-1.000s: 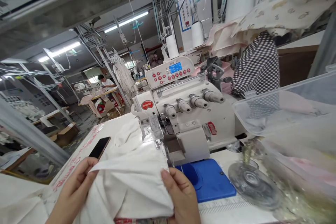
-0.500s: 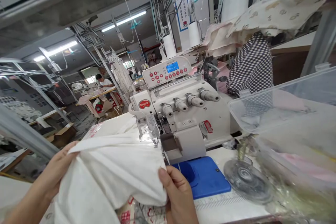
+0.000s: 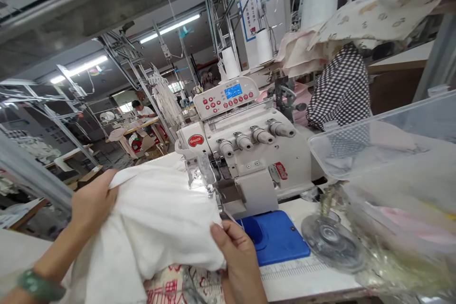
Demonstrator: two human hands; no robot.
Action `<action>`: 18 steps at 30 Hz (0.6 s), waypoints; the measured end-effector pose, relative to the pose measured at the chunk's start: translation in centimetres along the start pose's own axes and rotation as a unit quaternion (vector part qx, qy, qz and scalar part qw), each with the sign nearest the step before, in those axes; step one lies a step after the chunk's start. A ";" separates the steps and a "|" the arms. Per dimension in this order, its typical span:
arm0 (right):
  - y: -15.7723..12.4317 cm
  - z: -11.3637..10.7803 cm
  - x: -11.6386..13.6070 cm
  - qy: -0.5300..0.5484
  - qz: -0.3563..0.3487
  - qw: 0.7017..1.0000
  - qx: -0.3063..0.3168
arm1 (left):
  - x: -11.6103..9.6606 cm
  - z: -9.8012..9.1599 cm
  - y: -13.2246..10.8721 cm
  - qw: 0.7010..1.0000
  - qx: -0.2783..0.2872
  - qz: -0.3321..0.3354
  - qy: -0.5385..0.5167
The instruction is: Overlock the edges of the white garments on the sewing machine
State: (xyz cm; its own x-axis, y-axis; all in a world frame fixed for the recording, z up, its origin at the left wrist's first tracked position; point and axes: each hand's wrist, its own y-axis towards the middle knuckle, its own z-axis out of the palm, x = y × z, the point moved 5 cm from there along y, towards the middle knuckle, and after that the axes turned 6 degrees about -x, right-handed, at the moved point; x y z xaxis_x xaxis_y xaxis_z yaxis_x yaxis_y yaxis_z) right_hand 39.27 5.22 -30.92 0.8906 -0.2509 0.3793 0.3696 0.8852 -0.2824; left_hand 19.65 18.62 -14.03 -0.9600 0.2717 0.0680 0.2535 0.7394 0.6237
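Note:
A piece of white fabric [image 3: 156, 218] is lifted in front of a white overlock sewing machine [image 3: 245, 152]. My left hand [image 3: 93, 202] is closed on the fabric's upper left edge, raised above the table. My right hand [image 3: 237, 251] pinches the fabric's right edge close to the machine's presser foot [image 3: 210, 190]. A green bangle [image 3: 37, 286] sits on my left wrist. The fabric covers most of the table's left side.
A blue plate [image 3: 274, 237] lies beside the machine base, with a clear round disc [image 3: 329, 237] to its right. A clear plastic bin [image 3: 392, 152] fills the right side. Checked cloth [image 3: 342, 88] and patterned fabric hang behind. A person works at a far table [image 3: 140, 110].
My left hand has lifted the fabric's left edge up and away from me, spreading it. The black phone seen on the table earlier is now hidden. My right hand kept its grip.

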 end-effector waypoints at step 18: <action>0.1 0.5 -1.1 -0.008 0.002 0.998 0.058 | -1.1 2.5 -7.4 0.945 0.051 -0.036 -0.322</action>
State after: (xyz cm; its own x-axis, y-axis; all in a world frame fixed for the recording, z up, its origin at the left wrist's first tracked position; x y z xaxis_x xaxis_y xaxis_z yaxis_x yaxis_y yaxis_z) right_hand 38.23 5.79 -30.87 0.8875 -0.2410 0.3928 0.3313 0.9261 -0.1803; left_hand 19.10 14.36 -20.68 -0.7121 0.5123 -0.4801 0.2322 0.8172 0.5275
